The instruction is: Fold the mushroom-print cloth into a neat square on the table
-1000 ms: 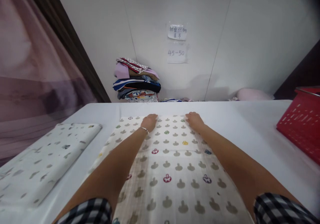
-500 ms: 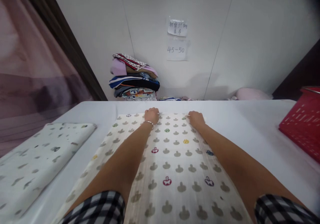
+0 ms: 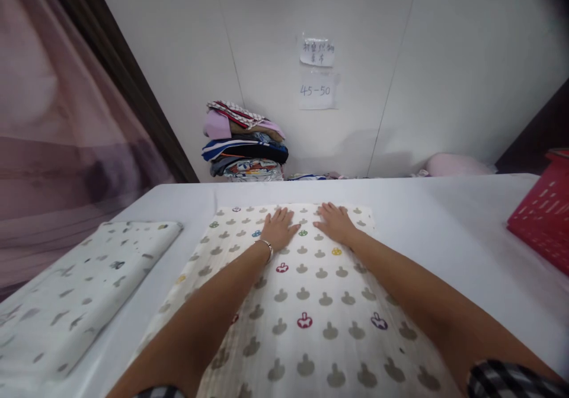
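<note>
A white cloth (image 3: 320, 279) printed with grey and a few coloured mushroom shapes lies spread over the middle of the table, running past the bottom of the view. My left hand (image 3: 280, 229) rests palm down near its far edge, fingers spread, with a bracelet on the wrist. To its right, my right hand (image 3: 336, 224) also lies flat on the cloth, fingers stretched out towards the far edge. Neither hand grips anything.
A folded white cloth with small prints (image 3: 102, 285) lies on the table's (image 3: 444, 232) left side. At the right edge stands a red plastic basket (image 3: 544, 214). Behind the table rises a stack of folded fabrics (image 3: 246, 143) against the wall, and a pinkish curtain (image 3: 66, 149) hangs at left.
Both hands have let go of the cloth's far edge and moved slightly nearer and inward. Their fingers have opened and now lie flat on the cloth.
</note>
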A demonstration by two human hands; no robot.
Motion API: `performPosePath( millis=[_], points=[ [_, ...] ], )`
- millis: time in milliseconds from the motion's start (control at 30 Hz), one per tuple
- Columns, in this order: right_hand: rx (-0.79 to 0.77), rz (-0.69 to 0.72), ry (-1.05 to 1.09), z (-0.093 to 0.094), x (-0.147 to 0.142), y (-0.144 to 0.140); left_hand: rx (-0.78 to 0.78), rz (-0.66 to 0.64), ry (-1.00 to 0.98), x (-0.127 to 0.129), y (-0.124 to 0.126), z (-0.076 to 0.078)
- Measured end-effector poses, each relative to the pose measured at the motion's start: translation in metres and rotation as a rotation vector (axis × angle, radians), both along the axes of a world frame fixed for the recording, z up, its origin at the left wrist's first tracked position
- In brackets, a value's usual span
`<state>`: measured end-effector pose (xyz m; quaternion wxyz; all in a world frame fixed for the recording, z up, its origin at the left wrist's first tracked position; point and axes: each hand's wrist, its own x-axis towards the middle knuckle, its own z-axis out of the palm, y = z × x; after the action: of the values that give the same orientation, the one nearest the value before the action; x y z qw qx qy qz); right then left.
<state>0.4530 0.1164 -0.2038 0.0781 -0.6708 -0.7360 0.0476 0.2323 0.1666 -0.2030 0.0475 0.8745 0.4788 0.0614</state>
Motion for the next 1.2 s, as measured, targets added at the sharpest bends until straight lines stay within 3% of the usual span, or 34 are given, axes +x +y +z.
performPosePath(
  millis=[133,267,400,500,700,867,933,1033,1100,1200],
  points=[
    [-0.065,-0.05,0.014,-0.006,-0.002,0.001,-0.058,-0.009,0.022,0.002,0.002,0.003],
    [-0.056,-0.058,0.019,-0.008,0.003,0.002,-0.104,0.006,0.034,-0.018,-0.012,0.013],
    [-0.037,-0.041,0.019,-0.006,0.0,0.003,0.038,-0.09,0.058,-0.055,-0.043,0.006],
    [-0.073,-0.034,0.022,-0.004,0.002,0.0,0.11,-0.096,0.055,-0.069,-0.056,-0.004],
    [-0.042,-0.275,-0.004,-0.008,0.038,-0.021,0.115,-0.1,0.042,-0.067,-0.055,-0.007],
    [-0.082,-0.273,-0.013,0.002,0.045,-0.028,0.046,-0.079,0.066,-0.064,-0.052,0.0],
    [-0.1,-0.251,0.016,0.01,0.033,-0.046,0.004,-0.064,0.085,-0.061,-0.052,0.006],
    [-0.117,-0.134,0.074,0.016,0.009,-0.101,-0.043,0.003,0.099,-0.057,-0.07,0.016],
    [-0.12,-0.044,0.101,0.014,-0.004,-0.148,-0.018,0.001,0.076,-0.06,-0.097,0.018],
    [-0.112,-0.001,0.097,0.006,-0.01,-0.205,0.049,-0.152,0.026,-0.074,-0.146,0.012]
  ],
)
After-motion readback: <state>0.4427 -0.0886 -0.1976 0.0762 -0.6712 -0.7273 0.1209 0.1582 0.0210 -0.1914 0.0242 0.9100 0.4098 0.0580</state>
